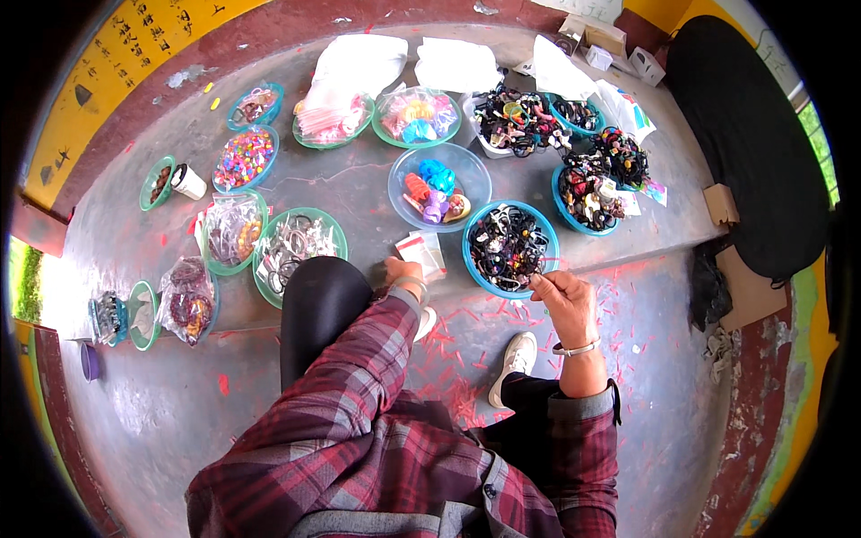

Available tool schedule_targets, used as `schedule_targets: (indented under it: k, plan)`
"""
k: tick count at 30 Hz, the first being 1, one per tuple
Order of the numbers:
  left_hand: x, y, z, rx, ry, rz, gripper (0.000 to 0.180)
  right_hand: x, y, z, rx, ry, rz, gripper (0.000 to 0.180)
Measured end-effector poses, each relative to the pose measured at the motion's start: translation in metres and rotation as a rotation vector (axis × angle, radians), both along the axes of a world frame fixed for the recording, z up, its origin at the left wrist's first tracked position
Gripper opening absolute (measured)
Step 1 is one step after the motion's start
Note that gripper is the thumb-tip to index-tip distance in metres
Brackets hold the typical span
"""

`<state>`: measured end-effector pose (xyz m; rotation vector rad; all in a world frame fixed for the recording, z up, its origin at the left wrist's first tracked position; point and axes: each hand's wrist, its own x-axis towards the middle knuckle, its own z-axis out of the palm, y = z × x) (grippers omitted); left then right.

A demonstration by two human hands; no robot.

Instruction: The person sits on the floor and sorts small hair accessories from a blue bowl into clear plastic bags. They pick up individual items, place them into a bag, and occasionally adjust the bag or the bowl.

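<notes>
My right hand is closed in a pinch at the near right rim of a blue plastic basket full of dark hair ties with small charms. What is between its fingertips is too small to make out; a thin pink strip shows just above them. My left hand rests low on the grey ledge beside my raised knee, against small clear plastic bags with red edges. Its fingers are partly hidden, so I cannot tell whether they grip a bag. Beyond the bags, a clear bowl holds blue, purple and orange-red pieces.
More baskets of hair accessories and colourful beads stand at left. Dark hair ties fill containers at the back right. White bags lie at the back. Red scraps litter the floor around my shoes.
</notes>
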<state>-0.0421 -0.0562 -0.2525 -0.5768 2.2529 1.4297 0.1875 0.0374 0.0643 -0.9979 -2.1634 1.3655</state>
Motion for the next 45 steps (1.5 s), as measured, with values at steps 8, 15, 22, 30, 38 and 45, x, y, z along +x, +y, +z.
schedule_targets:
  k: [8, 15, 22, 30, 38, 45]
  plan:
    - [0.002, -0.004, 0.007, -0.019, 0.149, -0.15, 0.018, 0.001, 0.0, -0.003, -0.013, -0.015, 0.004, 0.019]
    - [0.0, -0.003, 0.001, 0.316, 0.148, -0.088, 0.008, 0.003, 0.001, -0.01, -0.004, 0.001, -0.016, 0.021]
    - [0.0, 0.004, -0.011, 0.349, 0.051, -0.181, 0.009, 0.003, -0.005, -0.009, 0.016, -0.048, 0.05, 0.022]
    - [0.0, 0.001, -0.006, 0.38, 0.136, -0.168, 0.016, -0.001, -0.003, -0.011, 0.01, -0.068, 0.079, 0.022]
    - [0.043, 0.006, 0.113, 0.543, 0.043, -0.259, 0.015, -0.006, -0.008, -0.019, 0.055, -0.115, 0.106, 0.02]
    - [0.081, -0.018, 0.231, 0.924, -0.102, -0.542, 0.02, -0.008, -0.009, -0.035, 0.04, -0.039, 0.087, 0.03]
